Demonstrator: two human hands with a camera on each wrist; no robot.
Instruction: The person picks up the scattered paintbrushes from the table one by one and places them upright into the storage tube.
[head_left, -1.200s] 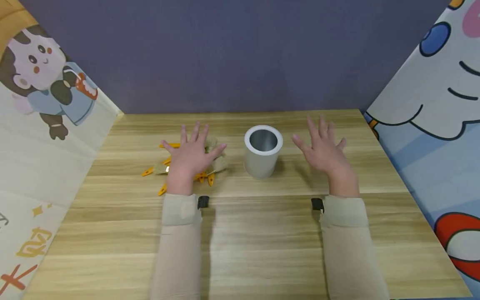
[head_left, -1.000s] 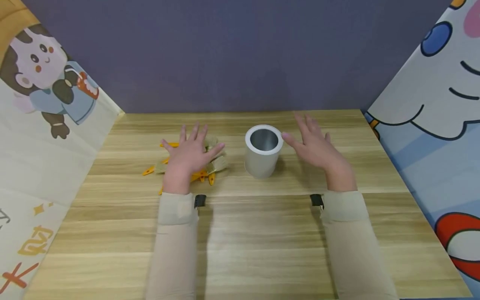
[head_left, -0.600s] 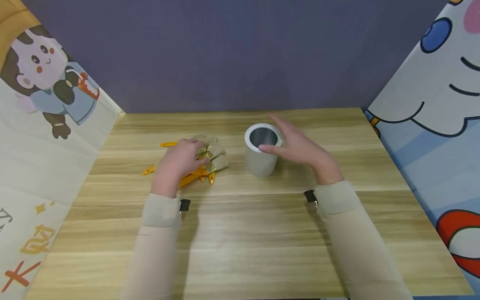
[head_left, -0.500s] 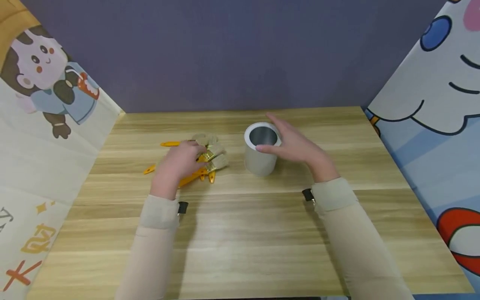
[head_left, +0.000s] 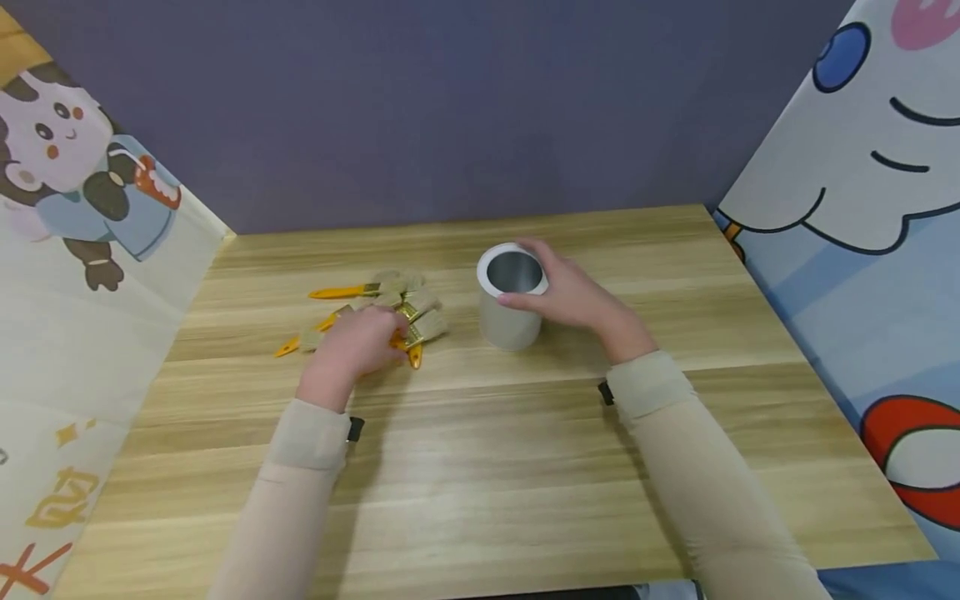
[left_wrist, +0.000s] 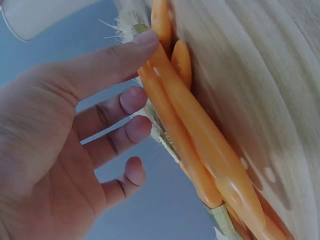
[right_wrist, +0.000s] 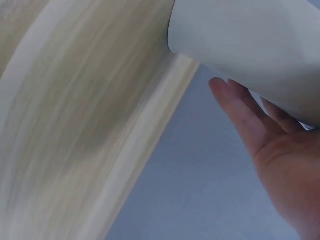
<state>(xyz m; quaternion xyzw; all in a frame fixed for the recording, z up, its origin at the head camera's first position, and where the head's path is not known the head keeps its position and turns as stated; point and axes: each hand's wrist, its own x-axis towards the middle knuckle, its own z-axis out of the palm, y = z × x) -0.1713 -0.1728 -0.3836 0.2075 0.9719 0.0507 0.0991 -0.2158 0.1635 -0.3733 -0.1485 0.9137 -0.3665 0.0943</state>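
Several paintbrushes with orange handles and pale bristles lie in a loose pile (head_left: 425, 327) on the wooden table, left of centre. My left hand (head_left: 360, 340) is over the pile. In the left wrist view, its thumb tip lies on an orange paintbrush handle (left_wrist: 192, 117) and the other fingers are bent; the index finger is hidden. Right of the pile stands a white cylindrical container (head_left: 510, 323), upright, with a grey, metal-looking inside. My right hand (head_left: 573, 293) holds it near the rim, thumb in front and fingers behind. The right wrist view hides the thumb behind the container (right_wrist: 245, 40).
The light wooden table (head_left: 465, 467) reaches back to a dark blue-grey wall (head_left: 450, 117). Cartoon-printed panels stand at the left (head_left: 112, 333) and right (head_left: 847, 283). A dark object (head_left: 585, 592) shows at the table's front edge.
Both hands have come down from spread and raised. My left hand has reached into the paintbrushes with its fingers curling, and my right hand has moved left and taken hold of the container. The head view has shifted slightly.
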